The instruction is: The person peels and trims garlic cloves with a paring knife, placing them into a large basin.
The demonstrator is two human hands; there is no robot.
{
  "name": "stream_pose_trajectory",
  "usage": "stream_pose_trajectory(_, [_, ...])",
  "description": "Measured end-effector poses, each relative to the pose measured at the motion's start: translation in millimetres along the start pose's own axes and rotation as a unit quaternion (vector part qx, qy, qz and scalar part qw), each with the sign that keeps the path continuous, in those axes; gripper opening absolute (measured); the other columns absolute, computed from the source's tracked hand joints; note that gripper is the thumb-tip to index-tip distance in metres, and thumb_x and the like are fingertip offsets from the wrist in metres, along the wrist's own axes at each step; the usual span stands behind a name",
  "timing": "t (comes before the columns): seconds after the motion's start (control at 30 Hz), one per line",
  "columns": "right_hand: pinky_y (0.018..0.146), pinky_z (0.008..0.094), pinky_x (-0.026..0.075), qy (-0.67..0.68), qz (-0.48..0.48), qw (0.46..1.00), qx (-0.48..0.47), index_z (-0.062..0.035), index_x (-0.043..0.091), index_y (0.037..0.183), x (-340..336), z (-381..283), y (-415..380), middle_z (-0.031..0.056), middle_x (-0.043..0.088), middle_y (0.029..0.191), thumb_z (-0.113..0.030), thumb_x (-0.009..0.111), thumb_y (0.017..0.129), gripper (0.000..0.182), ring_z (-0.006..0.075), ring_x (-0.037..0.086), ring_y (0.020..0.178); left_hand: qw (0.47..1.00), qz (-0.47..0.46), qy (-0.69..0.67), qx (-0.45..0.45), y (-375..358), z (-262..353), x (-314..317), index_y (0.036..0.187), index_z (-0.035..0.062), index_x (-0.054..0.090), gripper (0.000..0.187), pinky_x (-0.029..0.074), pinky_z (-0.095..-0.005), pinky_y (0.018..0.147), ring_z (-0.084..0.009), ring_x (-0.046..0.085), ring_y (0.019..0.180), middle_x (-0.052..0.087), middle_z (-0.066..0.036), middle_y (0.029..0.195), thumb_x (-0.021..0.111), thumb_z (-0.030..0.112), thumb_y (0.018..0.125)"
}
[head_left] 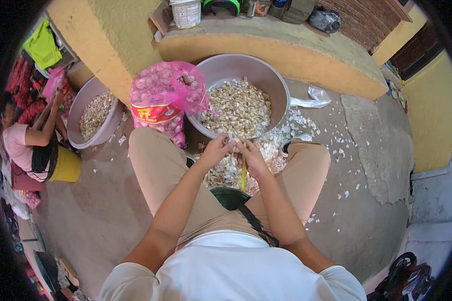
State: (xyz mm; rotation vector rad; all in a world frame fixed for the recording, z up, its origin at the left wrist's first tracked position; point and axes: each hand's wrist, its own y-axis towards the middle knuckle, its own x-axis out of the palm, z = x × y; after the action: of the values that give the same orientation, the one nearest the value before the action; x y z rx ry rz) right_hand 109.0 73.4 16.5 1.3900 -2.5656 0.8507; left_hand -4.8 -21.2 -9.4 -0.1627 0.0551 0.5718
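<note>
My left hand (218, 152) is closed, its fingertips pinching pale garlic (231, 138) above my lap. Close beside it, my right hand (253, 159) is closed around a slim yellow-handled knife (243, 173), the handle pointing down toward me. The knife's blade is hidden at the fingertips, which meet those of my left hand. Just beyond both hands stands a large grey basin (284, 95) holding many garlic cloves (238, 108). Garlic skins (221, 173) lie heaped on the ground between my legs, below the hands.
A pink mesh sack of garlic bulbs (155, 90) leans by the basin's left side. Farther left, another person (27, 143) sits near a second basin (76, 133) of cloves and a yellow bucket (68, 165). A yellow ledge (266, 47) runs behind. Skin scraps litter the floor at right.
</note>
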Motion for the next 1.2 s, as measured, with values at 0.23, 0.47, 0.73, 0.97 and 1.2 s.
stream_pose_trajectory(0.23, [0.039, 0.0209, 0.033, 0.018, -0.008, 1.0, 0.014, -0.0056, 0.047, 0.108, -4, 1, 3, 0.0037, 0.054, 0.069, -0.027, 0.052, 0.083, 0.033, 0.0076, 0.041, 0.043, 0.999, -0.022, 0.018, -0.045, 1, 2, -2, 0.114, -0.0009, 0.04, 0.047, 0.04, -0.0207, 0.054, -0.0086, 0.051, 0.065, 0.056, -0.005, 0.084, 0.054, 0.029, 0.081])
stream_pose_trajectory(0.47, [0.037, 0.0204, 0.033, -0.008, -0.008, 1.0, -0.007, -0.0047, 0.047, 0.108, -3, 0, 2, 0.0029, 0.053, 0.066, -0.026, 0.053, 0.083, 0.034, 0.0073, 0.042, 0.043, 0.998, -0.034, -0.039, -0.025, -1, 5, -2, 0.114, -0.0028, 0.04, 0.052, 0.044, -0.0233, 0.052, -0.0106, 0.054, 0.064, 0.057, -0.009, 0.076, 0.059, 0.029, 0.077])
stream_pose_trajectory(0.73, [0.037, 0.019, 0.03, -0.096, -0.004, 0.994, -0.053, -0.0038, 0.049, 0.104, -4, 5, 5, -0.0009, 0.049, 0.058, -0.026, 0.054, 0.082, 0.032, 0.0055, 0.04, 0.043, 0.992, -0.07, -0.081, -0.072, 0, 9, -8, 0.112, -0.0022, 0.043, 0.039, 0.048, -0.025, 0.059, -0.0121, 0.055, 0.075, 0.055, -0.007, 0.092, 0.052, 0.016, 0.079])
stream_pose_trajectory(0.97, [0.037, 0.0192, 0.029, -0.106, 0.003, 0.993, -0.047, -0.0033, 0.05, 0.101, -3, 6, 4, -0.0009, 0.047, 0.056, -0.025, 0.054, 0.081, 0.03, 0.0054, 0.039, 0.042, 0.999, 0.018, 0.041, 0.001, -1, -8, 5, 0.105, -0.0024, 0.044, 0.032, 0.045, -0.031, 0.06, -0.0211, 0.057, 0.071, 0.055, -0.016, 0.08, 0.047, 0.013, 0.077])
stream_pose_trajectory(1.2, [0.039, 0.0201, 0.031, -0.196, 0.028, 0.977, -0.085, -0.003, 0.05, 0.102, 4, 14, 7, -0.0012, 0.046, 0.059, -0.021, 0.054, 0.082, 0.027, 0.0061, 0.041, 0.046, 0.994, 0.044, 0.087, 0.057, -7, -5, 9, 0.101, 0.0006, 0.042, 0.026, 0.043, -0.0368, 0.065, -0.0319, 0.055, 0.071, 0.053, -0.023, 0.077, 0.037, 0.008, 0.077])
